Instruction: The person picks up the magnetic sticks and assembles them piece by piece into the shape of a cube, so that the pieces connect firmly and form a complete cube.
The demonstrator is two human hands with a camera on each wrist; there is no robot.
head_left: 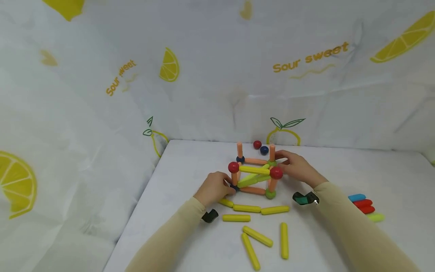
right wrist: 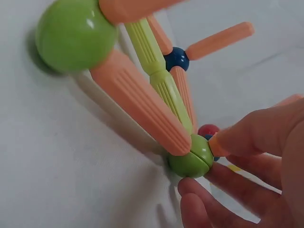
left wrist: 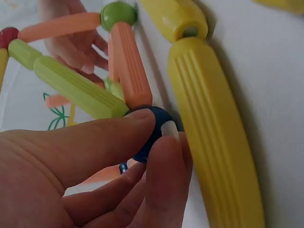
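A frame of magnetic rods and balls stands on the table, with orange rods (head_left: 253,190) along its base and uprights. My left hand (head_left: 213,189) pinches the dark blue ball (left wrist: 159,130) at its front left corner between thumb and finger. At the back right corner, my right hand (head_left: 295,166) holds the green ball (right wrist: 192,159), the thumb by the orange upright there. Yellow-green rods (left wrist: 76,85) run diagonally through the frame. A yellow rod (head_left: 254,170) spans two red balls (head_left: 276,172) on top of the front uprights. Both back uprights have bare upper ends.
Several loose yellow rods (head_left: 236,218) lie in front of the frame. Behind it sit a loose red ball (head_left: 257,144) and a dark blue ball (head_left: 264,150). Blue, red (head_left: 363,203) and yellow-green rods lie right of my right forearm. A lemon-print sheet (head_left: 210,109) rises behind the table.
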